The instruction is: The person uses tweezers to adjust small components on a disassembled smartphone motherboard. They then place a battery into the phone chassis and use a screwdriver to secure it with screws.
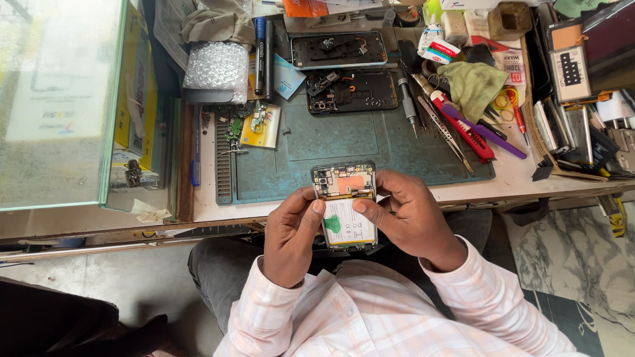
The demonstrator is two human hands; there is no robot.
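Head view: both hands hold an opened phone (344, 206) over the person's lap, just at the near edge of the workbench. The left hand (294, 231) wraps the phone's left side, its thumb pressed on the white battery (349, 225); the right hand (407, 218) closes around the right side, its thumb also on the battery's upper part. Both grips are closed firmly on the phone.

As for progress, the phone's back is already off: the circuit board with an orange patch at the top and the battery with a green tab show bare. Judging from the thumbs, the battery appears to be seated or being pressed in place, and the phone is not yet closed up.

On the green work mat (331, 142), farther away, lie two more stripped phone parts: a dark inner frame (352, 91) and, beyond it, a back shell (338, 50). To the left on the mat sit small green boards (246, 122) on a yellow card. To the right lie a screwdriver (407, 99), tweezers (444, 129), a red tool (466, 132) and a purple stick (486, 132), all untouched, well apart from the hands.
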